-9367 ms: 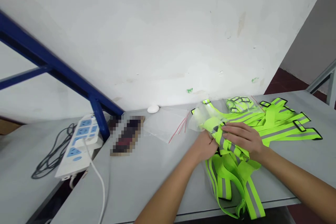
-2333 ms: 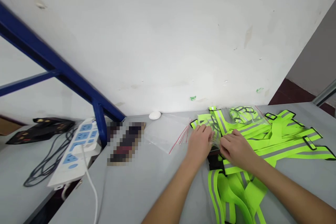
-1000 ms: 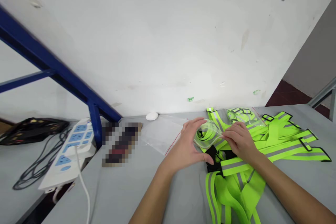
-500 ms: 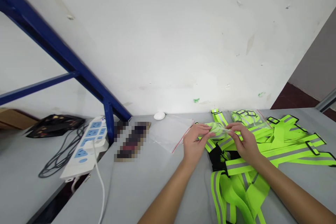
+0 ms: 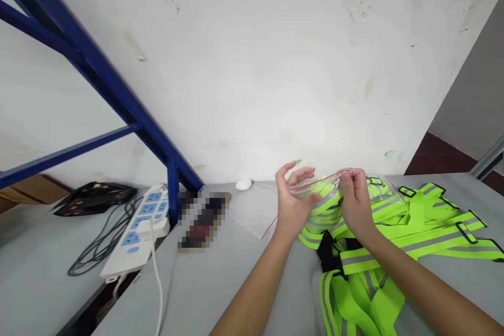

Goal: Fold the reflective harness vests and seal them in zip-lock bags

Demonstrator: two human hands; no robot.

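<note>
My right hand (image 5: pixel 356 202) pinches the top right corner of a clear zip bag (image 5: pixel 336 184) with a red seal line. Folded neon-yellow reflective straps (image 5: pixel 321 210) fill the bag, which is held up off the table. At the bag's left end is my left hand (image 5: pixel 293 199), fingers spread apart, the thumb in front of the plastic and the other fingers above the seal. Beneath and to the right lies a loose pile of neon-yellow reflective straps (image 5: pixel 417 244) with black buckles. Another filled bag (image 5: pixel 384 186) rests behind my right hand.
A flat clear zip bag (image 5: pixel 252 210) lies left of my hands, with a white oval object (image 5: pixel 243 184) behind it. Further left are a blurred-out item (image 5: pixel 202 223), a blue metal frame (image 5: pixel 149 131) and a white power strip (image 5: pixel 136 233) with cables. A white wall stands behind.
The filled bag has been raised and tilted, so its red seal now shows. My left fingers have spread from a pinch. My right hand has closed on the bag's corner.
</note>
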